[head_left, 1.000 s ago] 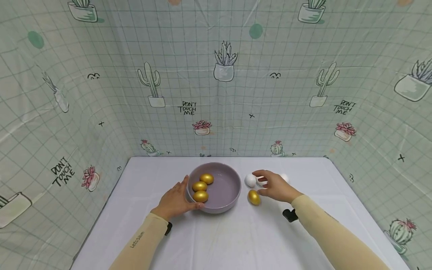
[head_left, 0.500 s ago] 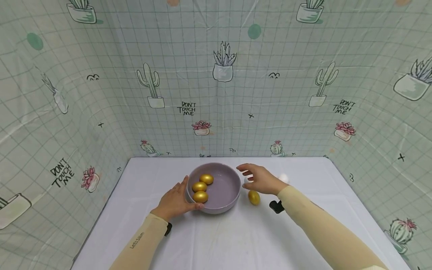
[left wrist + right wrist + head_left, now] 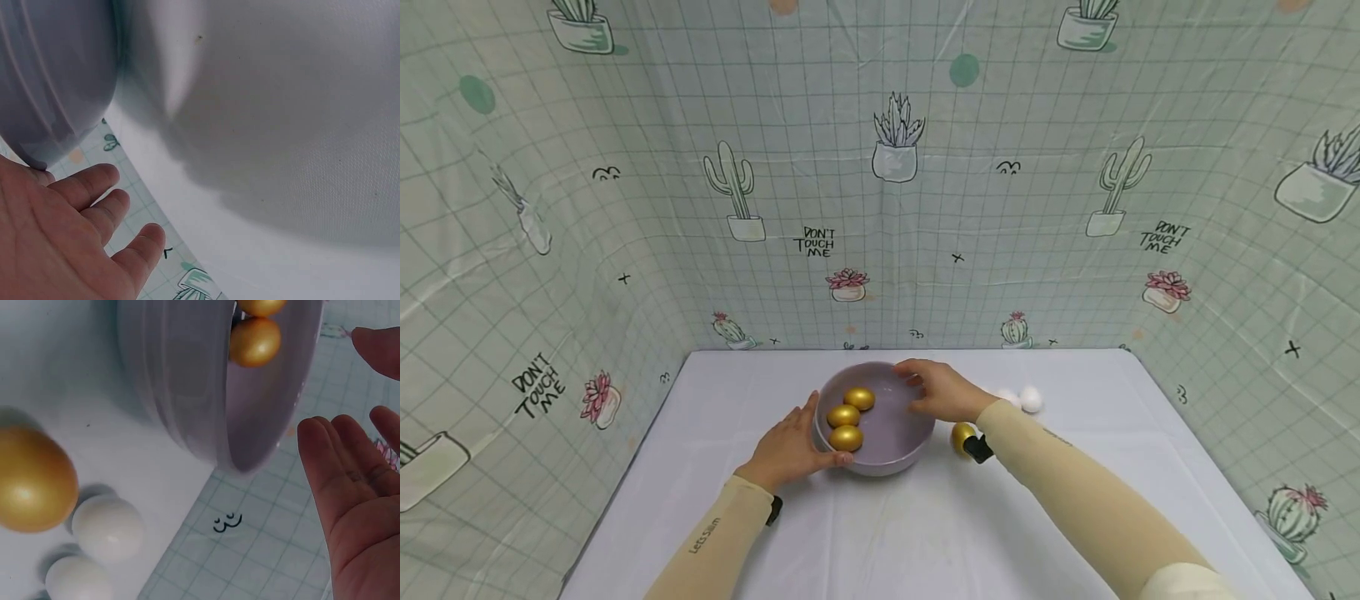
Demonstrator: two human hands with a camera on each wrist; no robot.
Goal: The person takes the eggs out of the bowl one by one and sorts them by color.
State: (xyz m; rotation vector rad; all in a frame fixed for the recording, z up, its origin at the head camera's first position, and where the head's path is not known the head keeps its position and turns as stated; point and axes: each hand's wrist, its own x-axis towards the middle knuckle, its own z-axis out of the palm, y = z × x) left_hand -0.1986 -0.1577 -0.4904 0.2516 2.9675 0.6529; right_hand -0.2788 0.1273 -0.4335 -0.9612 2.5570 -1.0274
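Observation:
My left hand rests against the left side of the mauve bowl, its thumb at the front of the bowl. In the left wrist view its fingers extend loosely by the bowl's edge. Three gold eggs lie together inside, on the bowl's left. Over the bowl's right part is my right hand, holding nothing; its fingers and thumb are spread apart in the right wrist view. Another gold egg lies on the table, partly covered by the black wrist camera. White eggs lie beyond the right forearm.
In the right wrist view, white eggs sit near the loose gold egg, with one cut off at the frame's edge. A white cloth covers the table. Grid-patterned cloth walls with cactus drawings rise behind and on both sides.
My right hand has moved left from above the white eggs to over the bowl's right part. My left hand, the bowl and the gold eggs have stayed in place.

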